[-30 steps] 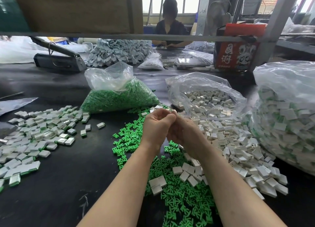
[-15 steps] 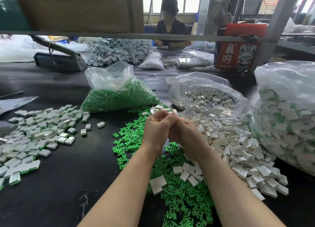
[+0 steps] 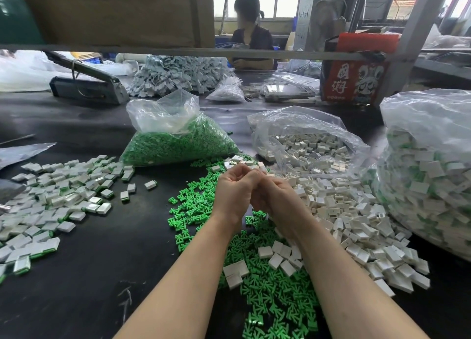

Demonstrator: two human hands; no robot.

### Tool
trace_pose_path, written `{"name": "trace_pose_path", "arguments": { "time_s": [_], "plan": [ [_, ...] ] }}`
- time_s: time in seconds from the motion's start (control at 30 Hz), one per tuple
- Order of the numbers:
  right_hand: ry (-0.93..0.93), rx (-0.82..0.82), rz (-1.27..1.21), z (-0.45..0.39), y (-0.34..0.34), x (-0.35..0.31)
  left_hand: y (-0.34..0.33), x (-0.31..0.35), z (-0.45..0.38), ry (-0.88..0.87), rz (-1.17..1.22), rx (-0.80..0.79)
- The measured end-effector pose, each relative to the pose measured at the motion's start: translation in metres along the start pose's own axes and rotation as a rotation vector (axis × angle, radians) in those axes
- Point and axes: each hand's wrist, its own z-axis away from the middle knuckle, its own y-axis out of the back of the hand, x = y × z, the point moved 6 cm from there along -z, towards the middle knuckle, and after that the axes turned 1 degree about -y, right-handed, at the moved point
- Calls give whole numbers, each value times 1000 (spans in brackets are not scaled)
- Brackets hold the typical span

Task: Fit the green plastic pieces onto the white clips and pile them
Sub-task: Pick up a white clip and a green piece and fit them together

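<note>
Counter: black, matte.
Left: assembled clips, scattered.
Centre: loose green pieces.
Right: white clips, heaped.
Behind: bag of green pieces.

Bare black worktop open along the near-left edge, between the assembled pile at the left edge and the loose green pieces at the near middle. Another bare strip across the far left, before the grey sealer. Right side crowded: white clips spread to the near right, touching the big full bag at the right edge. Mid-worktop blocked by the green bag and the clip bag, a narrow gap between them. Overhead, a grey bar across the far side.
</note>
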Motion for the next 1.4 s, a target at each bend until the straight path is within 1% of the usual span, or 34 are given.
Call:
{"name": "trace_pose_path", "arguments": {
  "time_s": [0.2,0.37,0.43,0.53,0.63,0.73,0.8,0.93,1.03,1.1,1.17,1.27,1.4],
  "plan": [
    [14,-31,-11,-2,-3,0,3,0,-2,16,16,3],
    [-29,-65,-115,-4,-2,5,7,4,-2,29,0,-78],
    [-32,-77,-182,-5,-1,5,7,6,-3,31,22,-119],
    [-56,-60,-273,-5,3,3,13,9,-3,64,72,-138],
    [-63,-31,-258,-5,7,2,25,13,-4,74,85,-122],
    [-53,-4,-222,-4,9,0,49,23,-10,54,1,-30],
    [-30,23,-146,-4,11,-2,76,30,-15,10,-160,96],
    [65,82,141,-3,11,-8,145,39,-13,-69,-666,417],
    [108,102,403,-4,9,-10,182,44,-5,-57,-1005,592],
    [116,89,583,-5,6,-8,197,45,0,-8,-1139,689],
    [113,58,742,-6,2,-5,201,45,1,70,-1208,726],
    [118,20,932,-4,-4,-3,197,43,2,175,-1302,704],
    [151,28,1122,-3,-8,-6,191,44,2,242,-1392,674]
  ]
}}
